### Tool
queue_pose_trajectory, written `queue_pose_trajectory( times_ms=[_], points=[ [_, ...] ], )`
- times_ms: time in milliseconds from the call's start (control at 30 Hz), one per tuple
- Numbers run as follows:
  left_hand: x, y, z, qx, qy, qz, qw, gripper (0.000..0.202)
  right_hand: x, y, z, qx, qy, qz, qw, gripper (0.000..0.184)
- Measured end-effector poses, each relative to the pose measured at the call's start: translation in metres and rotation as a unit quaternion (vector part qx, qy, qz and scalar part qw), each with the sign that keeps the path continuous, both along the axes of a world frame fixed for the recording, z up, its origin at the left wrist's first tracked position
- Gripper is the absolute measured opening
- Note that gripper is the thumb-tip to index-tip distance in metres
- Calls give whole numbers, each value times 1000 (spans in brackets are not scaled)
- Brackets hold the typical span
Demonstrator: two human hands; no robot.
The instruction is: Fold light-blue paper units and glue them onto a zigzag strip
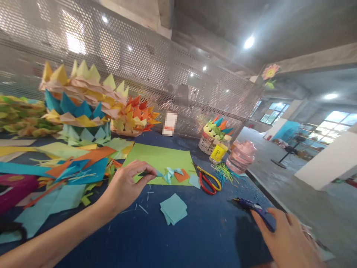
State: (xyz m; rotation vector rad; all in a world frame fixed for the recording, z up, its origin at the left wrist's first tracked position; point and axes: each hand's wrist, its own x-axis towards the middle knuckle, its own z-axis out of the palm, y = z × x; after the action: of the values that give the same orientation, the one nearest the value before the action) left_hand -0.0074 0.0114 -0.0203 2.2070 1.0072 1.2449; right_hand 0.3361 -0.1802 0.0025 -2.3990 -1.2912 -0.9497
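Note:
My left hand [131,184] is over the near edge of a green paper sheet [163,158], thumb and forefinger pinched on a small blue paper piece [159,173], mostly hidden by the fingertips. Just right of it lie folded light-blue paper pieces [169,175], an orange paper square [181,175] and a light-blue square [194,181]. At the table's right side my right hand [290,234] is closed around a dark blue glue gun [258,213], its nozzle pointing left. Between the hands, a small stack of light-blue squares [174,209] rests on the table.
Red-and-yellow-handled scissors [209,181] lie right of the sheet. Behind them stand a yellow-labelled bottle [219,150], a pink jar [241,157] and a paper-filled basket [208,143]. Folded-paper crowns [78,111] and coloured strips [72,169] crowd the left. A perforated metal screen [134,56] rises behind.

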Motion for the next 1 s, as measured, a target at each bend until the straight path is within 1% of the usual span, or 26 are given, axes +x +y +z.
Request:
queue_pose_trajectory(
  times_ms=[33,67,100,133,167,200,233,300,367,433,500,567,667,767,833,1000],
  points=[
    [0,0,0,1,0,0,1000,9,-15,5,5,1,-7,30,1000,34],
    [0,-1,0,1,-1,1,1000,9,-33,13,10,2,11,91,996,28],
    [0,-1,0,1,-1,3,1000,9,-52,23,15,-16,49,176,983,22],
    [0,-1,1,2,-1,3,1000,9,-71,35,19,-51,94,249,963,18],
    [0,-2,1,4,0,4,1000,9,-90,49,22,-85,129,301,941,16],
    [-1,-2,1,8,2,4,1000,10,-107,64,24,-118,148,335,923,15],
    [-1,-2,1,14,4,5,1000,10,-121,79,25,-138,149,359,911,13],
    [-2,-1,2,23,7,10,1000,10,-143,108,22,-160,137,382,900,9],
    [-4,1,3,29,7,21,999,10,-156,132,18,-177,118,390,896,7],
    [-5,4,4,37,2,31,999,9,-164,149,13,-199,98,371,902,12],
    [-6,6,6,46,-4,36,998,9,-168,158,9,-212,90,345,910,18],
    [-7,7,7,48,-5,41,998,9,-169,163,4,-219,92,331,913,20],
    [-8,7,8,42,-4,40,998,9,-168,165,-1,-225,100,327,912,15],
    [-7,7,7,42,-4,29,999,8,-162,164,-4,-224,111,336,908,8],
    [-6,6,6,44,-2,23,999,8,-158,163,-4,-222,120,349,902,7],
    [-5,6,4,45,7,22,999,9,-151,163,-2,-207,143,375,892,19]
  ],
)
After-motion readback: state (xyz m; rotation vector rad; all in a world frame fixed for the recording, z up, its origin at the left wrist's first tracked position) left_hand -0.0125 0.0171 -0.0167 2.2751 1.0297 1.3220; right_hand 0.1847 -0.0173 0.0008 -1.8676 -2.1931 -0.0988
